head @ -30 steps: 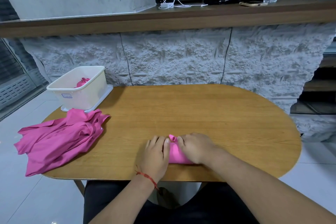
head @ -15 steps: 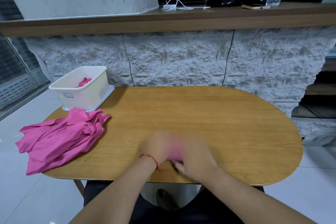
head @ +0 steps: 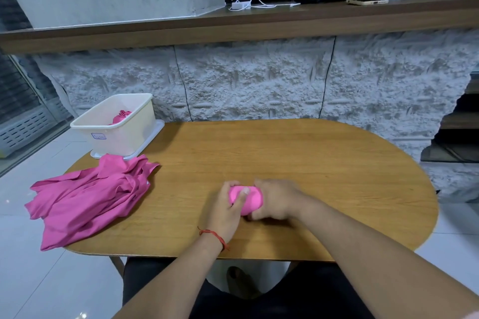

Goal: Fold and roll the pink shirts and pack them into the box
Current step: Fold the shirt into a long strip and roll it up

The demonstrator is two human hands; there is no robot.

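Smooth, tight pink shirt roll (head: 249, 198), left hand (head: 226, 208) and right hand (head: 278, 199) gripping it

Left hand (head: 225, 208) and right hand (head: 276, 199) side by side, fingers (head: 232, 184) apparently curled

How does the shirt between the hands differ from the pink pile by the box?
The rolled shirt is a tight, smooth bundle; the loose pile is spread out, creased and unfolded. The rolled shirt is gripped by the left hand and right hand near the table's front middle; the loose pile lies untouched at its left end, draping over the edge, beside the box. Both are the same pink fabric.
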